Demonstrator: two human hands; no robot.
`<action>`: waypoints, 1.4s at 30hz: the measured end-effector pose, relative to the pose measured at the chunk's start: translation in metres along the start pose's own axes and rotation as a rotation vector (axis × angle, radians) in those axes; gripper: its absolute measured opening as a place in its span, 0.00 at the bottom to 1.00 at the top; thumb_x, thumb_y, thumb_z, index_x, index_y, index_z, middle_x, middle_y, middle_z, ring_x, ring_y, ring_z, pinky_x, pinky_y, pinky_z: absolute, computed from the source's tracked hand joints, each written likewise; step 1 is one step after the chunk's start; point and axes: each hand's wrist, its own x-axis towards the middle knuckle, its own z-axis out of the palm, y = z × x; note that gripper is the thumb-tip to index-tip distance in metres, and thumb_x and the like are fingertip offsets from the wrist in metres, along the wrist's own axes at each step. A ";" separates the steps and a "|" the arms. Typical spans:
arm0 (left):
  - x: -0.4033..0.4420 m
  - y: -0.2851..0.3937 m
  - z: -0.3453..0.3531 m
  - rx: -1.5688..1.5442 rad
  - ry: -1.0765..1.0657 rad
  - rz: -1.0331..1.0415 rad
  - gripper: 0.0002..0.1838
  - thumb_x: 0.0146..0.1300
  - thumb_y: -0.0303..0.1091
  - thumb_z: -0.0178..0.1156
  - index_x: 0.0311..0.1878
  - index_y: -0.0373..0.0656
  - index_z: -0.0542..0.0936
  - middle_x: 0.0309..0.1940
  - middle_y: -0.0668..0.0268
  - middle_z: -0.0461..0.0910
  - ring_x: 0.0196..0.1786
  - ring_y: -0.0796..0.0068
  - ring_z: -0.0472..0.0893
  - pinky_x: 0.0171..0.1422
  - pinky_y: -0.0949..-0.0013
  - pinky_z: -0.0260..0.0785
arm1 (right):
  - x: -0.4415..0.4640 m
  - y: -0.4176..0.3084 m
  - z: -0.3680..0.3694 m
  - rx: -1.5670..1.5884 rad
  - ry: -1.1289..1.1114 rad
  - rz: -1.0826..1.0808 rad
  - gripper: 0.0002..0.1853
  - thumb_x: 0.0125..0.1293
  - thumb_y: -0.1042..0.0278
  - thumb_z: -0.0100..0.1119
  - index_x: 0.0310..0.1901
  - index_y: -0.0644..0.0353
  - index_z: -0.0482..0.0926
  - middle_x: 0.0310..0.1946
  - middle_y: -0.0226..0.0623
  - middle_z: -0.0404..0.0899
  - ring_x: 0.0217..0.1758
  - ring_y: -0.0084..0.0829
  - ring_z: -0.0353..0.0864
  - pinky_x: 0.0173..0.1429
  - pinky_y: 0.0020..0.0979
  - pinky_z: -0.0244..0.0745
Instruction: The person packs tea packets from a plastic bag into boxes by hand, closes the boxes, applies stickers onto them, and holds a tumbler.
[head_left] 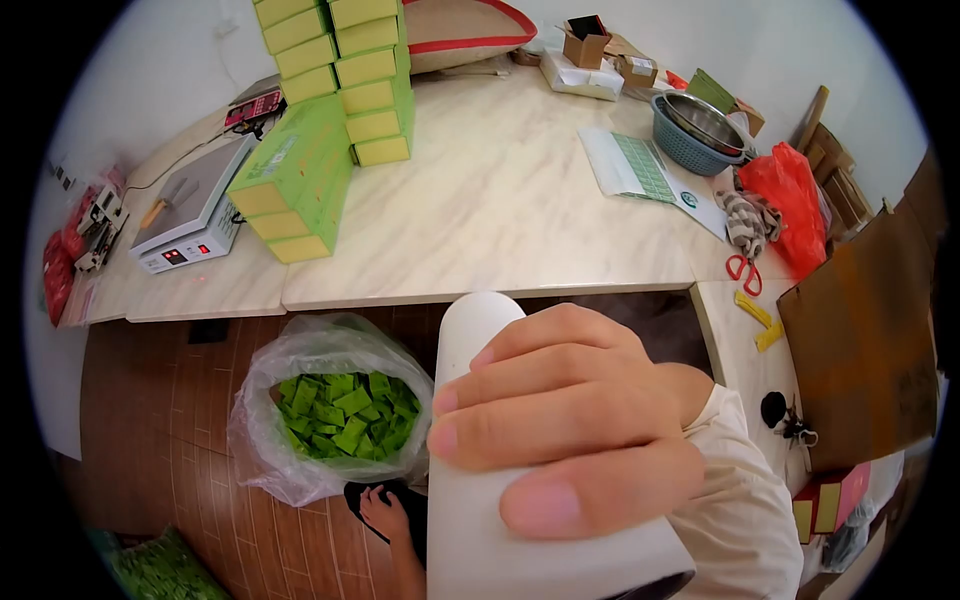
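Observation:
Close to the camera, my right hand point(575, 420) is wrapped over a smooth white object point(480, 330) with a rounded far end and a dark opening at its lower right; its kind is unclear. Lower down, my left hand point(385, 512) lies with fingers stretched out over something black, holding nothing. Just beyond it, a clear plastic bag point(255, 440) stands wide-mouthed on the floor, with many small green packets point(345, 410) inside.
Green boxes point(300, 165) are stacked on the marbled table point(480, 200), beside a white electric device point(190, 215). To the right are a blue basket point(690, 150), a red bag point(785, 205), red-handled scissors point(745, 275) and a large cardboard box point(865, 340). A green sack point(165, 570) lies lower left.

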 end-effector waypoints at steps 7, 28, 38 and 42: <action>-0.001 0.004 -0.006 -0.018 -0.006 -0.001 0.13 0.56 0.33 0.59 0.46 0.45 0.78 0.56 0.59 0.71 0.63 0.58 0.66 0.70 0.54 0.52 | -0.002 -0.001 -0.004 0.097 -0.072 0.124 0.08 0.66 0.73 0.51 0.45 0.59 0.68 0.42 0.54 0.80 0.41 0.44 0.83 0.45 0.38 0.74; -0.001 0.005 -0.006 -0.026 -0.004 0.005 0.13 0.56 0.32 0.60 0.45 0.43 0.78 0.56 0.58 0.71 0.63 0.57 0.66 0.70 0.55 0.53 | 0.000 0.006 0.002 0.019 -0.093 0.013 0.12 0.66 0.67 0.53 0.48 0.56 0.66 0.42 0.51 0.80 0.40 0.43 0.82 0.44 0.38 0.75; 0.000 0.005 -0.006 -0.015 -0.007 -0.008 0.13 0.56 0.33 0.60 0.45 0.45 0.78 0.56 0.59 0.71 0.63 0.57 0.66 0.70 0.54 0.52 | 0.002 0.001 -0.005 0.008 -0.117 -0.007 0.11 0.67 0.67 0.52 0.48 0.55 0.65 0.42 0.50 0.80 0.40 0.43 0.82 0.46 0.38 0.74; -0.001 0.003 -0.004 -0.014 -0.001 0.000 0.13 0.56 0.32 0.60 0.45 0.45 0.78 0.56 0.59 0.71 0.63 0.57 0.66 0.70 0.54 0.52 | 0.002 0.002 -0.006 0.005 -0.123 -0.031 0.11 0.67 0.66 0.53 0.47 0.55 0.65 0.42 0.49 0.80 0.40 0.42 0.82 0.45 0.38 0.74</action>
